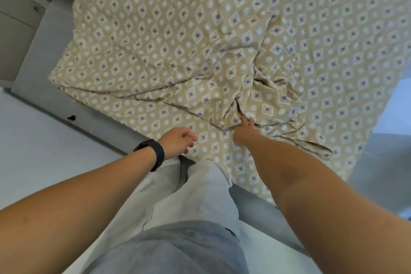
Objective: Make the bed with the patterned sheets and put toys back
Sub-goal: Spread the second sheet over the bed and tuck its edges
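From the head view, my right hand (243, 132) reaches out and pinches a bunched fold of the patterned sheet (169, 35), which lies spread beyond my fingers but stays rumpled just ahead and to the right of that hand. My left hand (176, 143) hovers loosely curled, holding nothing, above the near edge. I judge the smoothing only partly done. No toys or containers show, so putting them back remains.
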{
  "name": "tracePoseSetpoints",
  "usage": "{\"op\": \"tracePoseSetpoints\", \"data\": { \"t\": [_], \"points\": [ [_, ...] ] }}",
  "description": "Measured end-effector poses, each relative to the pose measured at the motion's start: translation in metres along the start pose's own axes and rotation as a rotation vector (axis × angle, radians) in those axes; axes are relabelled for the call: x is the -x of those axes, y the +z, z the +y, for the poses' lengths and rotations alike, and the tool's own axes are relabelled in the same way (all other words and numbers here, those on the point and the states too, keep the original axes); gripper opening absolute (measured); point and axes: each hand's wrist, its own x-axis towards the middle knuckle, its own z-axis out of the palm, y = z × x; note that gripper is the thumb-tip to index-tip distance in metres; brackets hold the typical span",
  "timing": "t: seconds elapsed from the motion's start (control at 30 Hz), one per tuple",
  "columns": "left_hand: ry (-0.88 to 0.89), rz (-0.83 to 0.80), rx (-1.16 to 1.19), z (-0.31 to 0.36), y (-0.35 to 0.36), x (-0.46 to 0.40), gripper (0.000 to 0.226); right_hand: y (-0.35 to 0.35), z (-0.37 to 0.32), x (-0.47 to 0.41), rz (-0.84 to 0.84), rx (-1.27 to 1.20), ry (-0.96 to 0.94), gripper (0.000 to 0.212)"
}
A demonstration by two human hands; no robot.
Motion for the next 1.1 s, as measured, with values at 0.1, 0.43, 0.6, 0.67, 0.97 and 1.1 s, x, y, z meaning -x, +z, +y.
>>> {"op": "tracePoseSetpoints", "data": {
  "t": [0.1, 0.43, 0.6, 0.67, 0.97, 1.1],
  "points": [
    [-0.016, 0.023, 0.05, -0.009, 0.001, -0.002, 0.017, 0.002, 0.001, -0.013, 0.021, 0.025, -0.017, 0.064],
    [0.007, 0.035, 0.045, -0.017, -0.003, 0.012, 0.022, -0.035, -0.024, 0.064, 0.54, -0.173, -0.134, 0.037],
    [0.037, 0.012, 0.091, -0.027, -0.004, 0.021, 0.023, -0.055, -0.041, 0.158, 0.706, -0.751, -0.208, 0.036],
    [0.013, -0.034, 0.134, -0.032, 0.005, 0.018, 0.021, -0.064, -0.049, 0.192, 0.715, -0.929, -0.218, 0.035],
    [0.06, -0.057, 0.665, -0.003, 0.034, -0.003, 0.093, -0.086, -0.068, 0.315, 0.701, -1.172, -0.264, 0.01],
    [-0.05, -0.103, 0.84, 0.007, 0.029, -0.01, 0.081, -0.105, -0.059, 0.342, 0.711, -1.27, -0.312, 0.012]
  ]
}}
